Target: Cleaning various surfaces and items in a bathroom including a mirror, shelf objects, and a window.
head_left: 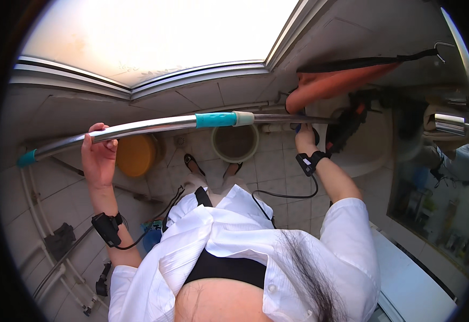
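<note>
A long silver telescopic pole (154,125) with teal grip sections runs across the view at a slight tilt, its left end capped in teal. Near that end my left hand (100,155) has its fingers closed round the tube. My right hand (305,138) is closed on the pole's thinner right part, where a bit of blue shows by the fingers. Beyond the right hand, the pole reaches a dark, long piece with orange marks (347,126). Whether the two are joined, I cannot tell. Straps with small black boxes and cables sit on both wrists.
A bright window (148,43) is ahead. Below the pole stand a yellow basin (136,155) and a round pale-rimmed bucket (235,144) on the tiled floor. An orange-red bag-like cloth (342,86) hangs at right above a washbasin (374,145). White pipes (41,214) line the left wall.
</note>
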`<state>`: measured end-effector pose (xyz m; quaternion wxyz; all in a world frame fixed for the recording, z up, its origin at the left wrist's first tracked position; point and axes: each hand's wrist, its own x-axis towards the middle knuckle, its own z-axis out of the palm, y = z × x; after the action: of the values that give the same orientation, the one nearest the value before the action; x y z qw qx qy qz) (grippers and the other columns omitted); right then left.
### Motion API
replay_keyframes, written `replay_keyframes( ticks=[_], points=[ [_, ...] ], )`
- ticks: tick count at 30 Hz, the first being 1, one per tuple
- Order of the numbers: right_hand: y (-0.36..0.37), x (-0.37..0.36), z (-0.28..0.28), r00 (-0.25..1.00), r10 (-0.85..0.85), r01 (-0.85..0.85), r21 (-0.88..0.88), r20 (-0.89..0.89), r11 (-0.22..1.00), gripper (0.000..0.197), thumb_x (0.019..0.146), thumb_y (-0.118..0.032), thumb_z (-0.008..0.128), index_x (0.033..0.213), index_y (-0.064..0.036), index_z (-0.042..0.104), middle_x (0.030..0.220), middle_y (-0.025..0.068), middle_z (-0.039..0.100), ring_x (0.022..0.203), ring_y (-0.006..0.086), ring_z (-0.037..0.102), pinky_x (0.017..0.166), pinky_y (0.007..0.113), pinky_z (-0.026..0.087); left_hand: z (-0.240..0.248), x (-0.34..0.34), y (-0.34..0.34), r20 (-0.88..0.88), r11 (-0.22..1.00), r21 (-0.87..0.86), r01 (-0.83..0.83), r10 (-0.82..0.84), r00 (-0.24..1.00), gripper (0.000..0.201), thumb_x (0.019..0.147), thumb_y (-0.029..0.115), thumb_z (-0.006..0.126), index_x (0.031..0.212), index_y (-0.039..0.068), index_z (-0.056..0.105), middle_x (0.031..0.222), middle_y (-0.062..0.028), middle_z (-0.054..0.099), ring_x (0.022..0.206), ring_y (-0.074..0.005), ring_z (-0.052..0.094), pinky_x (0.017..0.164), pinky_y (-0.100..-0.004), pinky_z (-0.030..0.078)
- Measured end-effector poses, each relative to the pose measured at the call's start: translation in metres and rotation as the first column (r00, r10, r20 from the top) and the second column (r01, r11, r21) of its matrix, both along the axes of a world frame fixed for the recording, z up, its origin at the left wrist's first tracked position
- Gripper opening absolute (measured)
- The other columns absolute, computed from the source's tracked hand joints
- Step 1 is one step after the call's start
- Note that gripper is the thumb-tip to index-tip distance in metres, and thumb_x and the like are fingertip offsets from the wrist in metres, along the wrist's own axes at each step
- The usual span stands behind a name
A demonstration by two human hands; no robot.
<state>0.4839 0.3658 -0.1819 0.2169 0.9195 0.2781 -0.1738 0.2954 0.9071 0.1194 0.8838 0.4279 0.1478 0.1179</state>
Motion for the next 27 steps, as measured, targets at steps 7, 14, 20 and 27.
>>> replay_keyframes(
  ticks=[7, 14, 20, 27],
  points=[
    [-0.076, -0.154, 0.024, 0.621, -0.601, 0.569, -0.238, -0.503, 0.787, 0.026, 0.085, -0.014, 0.053, 0.104, -0.0064, 0.070, 0.109, 0.0182, 0.066, 0.104, 0.0316, 0.062, 0.088, 0.043, 0.047, -0.007, -0.003, 0.003, 0.023, 0.999, -0.024, 0.024, -0.024, 0.999, 0.037, 0.095, 0.028, 0.052, 0.117, -0.002, 0.052, 0.107, -0.0126, 0.058, 0.079, -0.0155, 0.054, 0.076, -0.0288, 0.049],
    [-0.209, -0.194, 0.023, 0.046, -0.377, -0.008, 0.377, -0.925, -0.926, 0.027, 0.087, -0.011, 0.050, 0.112, -0.0064, 0.060, 0.099, 0.0070, 0.065, 0.082, 0.0237, 0.064, 0.070, 0.034, 0.053, -0.014, 0.003, 0.009, -0.033, 0.999, -0.039, -0.017, 0.016, 0.999, 0.037, 0.095, 0.029, 0.052, 0.117, -0.001, 0.053, 0.099, -0.0094, 0.060, 0.076, -0.0144, 0.053, 0.074, -0.0275, 0.049],
    [-0.093, -0.142, 0.048, 0.064, -0.417, -0.141, 0.405, -0.907, -0.903, 0.043, 0.087, -0.012, 0.053, 0.124, 0.0009, 0.037, 0.121, 0.0169, 0.048, 0.103, 0.0285, 0.054, 0.086, 0.037, 0.046, -0.023, 0.005, 0.008, -0.083, 1.000, 0.005, -0.029, 0.030, 0.996, 0.037, 0.097, 0.028, 0.049, 0.118, -0.002, 0.052, 0.088, -0.0069, 0.060, 0.075, -0.0127, 0.055, 0.076, -0.0271, 0.051],
    [-0.072, -0.122, 0.045, -0.256, -0.830, 0.272, 0.787, -0.495, -0.554, 0.081, 0.088, -0.024, 0.060, 0.143, 0.0075, 0.009, 0.136, 0.0308, 0.035, 0.121, 0.0386, 0.046, 0.097, 0.043, 0.044, -0.055, -0.006, 0.008, -0.126, 0.999, -0.010, -0.035, 0.033, 0.991, 0.037, 0.097, 0.028, 0.047, 0.120, 0.000, 0.053, 0.095, -0.0095, 0.063, 0.084, -0.0146, 0.062, 0.075, -0.0270, 0.053]
  ],
)
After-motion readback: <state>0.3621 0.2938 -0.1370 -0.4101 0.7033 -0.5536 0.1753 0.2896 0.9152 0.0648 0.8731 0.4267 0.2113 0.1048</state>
